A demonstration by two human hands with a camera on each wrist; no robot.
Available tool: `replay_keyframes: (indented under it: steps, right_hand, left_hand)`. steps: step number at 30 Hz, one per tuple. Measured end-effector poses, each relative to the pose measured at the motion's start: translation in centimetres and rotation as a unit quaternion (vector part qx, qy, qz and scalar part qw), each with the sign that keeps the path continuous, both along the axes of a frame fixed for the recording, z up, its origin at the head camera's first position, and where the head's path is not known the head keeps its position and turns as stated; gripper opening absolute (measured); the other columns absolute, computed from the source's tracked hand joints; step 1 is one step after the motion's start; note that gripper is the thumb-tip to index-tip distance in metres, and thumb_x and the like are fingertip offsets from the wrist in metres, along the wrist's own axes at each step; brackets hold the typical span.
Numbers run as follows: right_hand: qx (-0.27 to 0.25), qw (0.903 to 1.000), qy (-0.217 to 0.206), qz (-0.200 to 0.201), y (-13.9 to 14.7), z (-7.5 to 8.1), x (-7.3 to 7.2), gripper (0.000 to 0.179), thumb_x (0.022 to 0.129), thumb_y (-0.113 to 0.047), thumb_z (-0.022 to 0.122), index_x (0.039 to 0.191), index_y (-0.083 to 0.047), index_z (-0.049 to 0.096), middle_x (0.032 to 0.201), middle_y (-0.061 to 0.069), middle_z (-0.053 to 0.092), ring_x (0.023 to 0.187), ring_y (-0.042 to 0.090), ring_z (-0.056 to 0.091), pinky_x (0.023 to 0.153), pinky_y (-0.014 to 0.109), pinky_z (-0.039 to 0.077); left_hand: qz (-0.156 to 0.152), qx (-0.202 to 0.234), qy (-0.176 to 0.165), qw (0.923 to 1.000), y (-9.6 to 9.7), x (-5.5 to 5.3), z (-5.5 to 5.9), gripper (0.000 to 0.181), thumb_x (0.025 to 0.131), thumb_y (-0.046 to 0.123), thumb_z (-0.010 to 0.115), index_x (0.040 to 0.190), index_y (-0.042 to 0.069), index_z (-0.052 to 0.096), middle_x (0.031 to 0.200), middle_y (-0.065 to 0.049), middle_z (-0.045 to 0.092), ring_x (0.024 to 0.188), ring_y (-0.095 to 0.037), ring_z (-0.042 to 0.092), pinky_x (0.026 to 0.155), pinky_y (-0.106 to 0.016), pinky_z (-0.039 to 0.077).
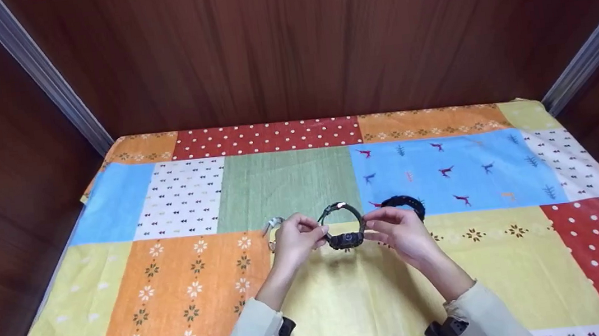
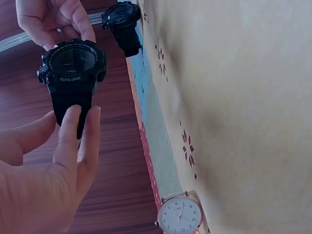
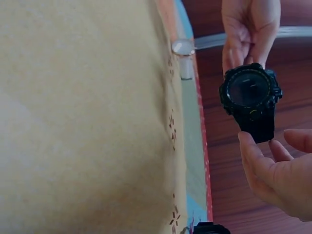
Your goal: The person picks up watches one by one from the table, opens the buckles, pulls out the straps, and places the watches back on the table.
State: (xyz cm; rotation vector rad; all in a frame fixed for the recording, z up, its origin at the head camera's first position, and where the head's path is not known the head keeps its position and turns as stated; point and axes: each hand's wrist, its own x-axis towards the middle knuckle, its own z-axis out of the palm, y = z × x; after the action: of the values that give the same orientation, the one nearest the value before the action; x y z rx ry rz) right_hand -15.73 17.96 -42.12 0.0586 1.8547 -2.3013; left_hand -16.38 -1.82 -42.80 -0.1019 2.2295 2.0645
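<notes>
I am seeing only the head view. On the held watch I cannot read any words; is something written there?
Observer: Yes. In the left wrist view, the held watch carries the words SPORT WATCH.
Operator: Thank you. The left hand is partly covering the pale watch. Which dial does it have?
Observer: The left wrist view shows a round white dial with numerals.
Operator: And the other dark watch, partly hidden by the right hand: what form has its face?
Observer: The left wrist view shows that it is round.

There're 2 blk watches, 1 wht-dial watch, 2 cams & 1 cloth.
</notes>
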Motion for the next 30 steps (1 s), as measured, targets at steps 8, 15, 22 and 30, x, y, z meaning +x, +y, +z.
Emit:
replay_keyframes:
  steps: [8,15,22,30]
  right_hand:
    - [0.021,0.9997,0.015,-0.007,-0.2,0.3,0.0,0.011,0.083,0.018,0.048,0.090,0.016,0.056,0.092,0.019,0.058,0.085,0.025,0.062,0.082,0.038,0.049]
    - [0.049,0.9984,0.026,0.005,-0.2,0.6,0.1,0.011,0.080,0.018,0.052,0.090,0.018,0.055,0.093,0.018,0.060,0.082,0.023,0.062,0.080,0.034,0.050]
    - [0.140,0.9881,0.063,0.014,-0.2,1.3,-0.1,0.020,0.076,0.015,0.060,0.095,0.018,0.056,0.088,0.018,0.063,0.080,0.020,0.062,0.076,0.029,0.052]
    - [0.258,0.9589,0.117,0.011,-0.1,1.6,-0.5,0.031,0.073,0.009,0.068,0.104,0.010,0.063,0.093,0.020,0.065,0.083,0.021,0.062,0.071,0.021,0.050]
  left_hand:
    - [-0.010,0.032,0.007,0.9994,-0.3,0.0,0.2,0.035,0.074,-0.008,0.068,0.104,-0.011,0.050,0.087,-0.019,0.062,0.071,-0.018,0.062,0.064,-0.029,0.054]
    - [-0.039,-0.022,0.047,0.9979,-0.6,0.2,0.6,0.033,0.072,-0.008,0.067,0.103,-0.011,0.058,0.087,-0.017,0.062,0.075,-0.020,0.061,0.064,-0.026,0.053]
    - [-0.046,-0.052,0.066,0.9954,-0.5,0.3,1.2,0.026,0.071,-0.007,0.068,0.097,-0.008,0.064,0.085,-0.014,0.064,0.077,-0.021,0.061,0.063,-0.023,0.050]
    - [-0.054,-0.081,0.109,0.9893,-0.1,0.4,1.6,0.024,0.071,-0.007,0.069,0.095,-0.005,0.064,0.088,-0.013,0.066,0.086,-0.026,0.063,0.082,-0.038,0.047]
